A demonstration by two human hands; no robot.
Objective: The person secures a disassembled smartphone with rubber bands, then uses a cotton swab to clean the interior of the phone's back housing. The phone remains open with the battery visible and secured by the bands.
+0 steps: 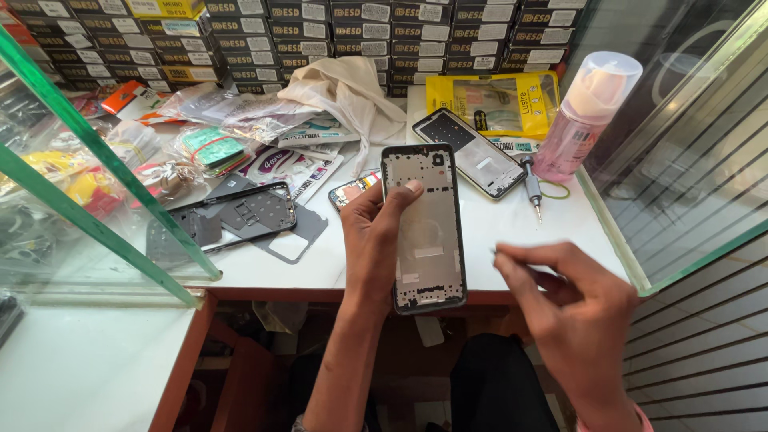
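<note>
Left hand (372,232) is gripping a bare phone frame (424,228) by its edge, right hand (572,300) just beside it has fingertips pinched shut, and a small screwdriver (532,186) lies on the counter beyond them.

We see a white worktop (512,232) bounded by green-edged glass panes on the left and right, with rows of small dark boxes (320,32) stacked along its back edge. On its right part lie a second phone frame (478,152), a yellow accessory packet (496,102) behind it, a pink pump bottle (584,116) standing upright, and a small screwdriver (532,184) just beside a green rubber band (554,190). On its left and middle parts we find a dark phone back cover (260,212) resting over grey cut-out sheets (292,240), a heap of clear plastic packets (216,136), and a crumpled beige cloth (352,96).
</note>
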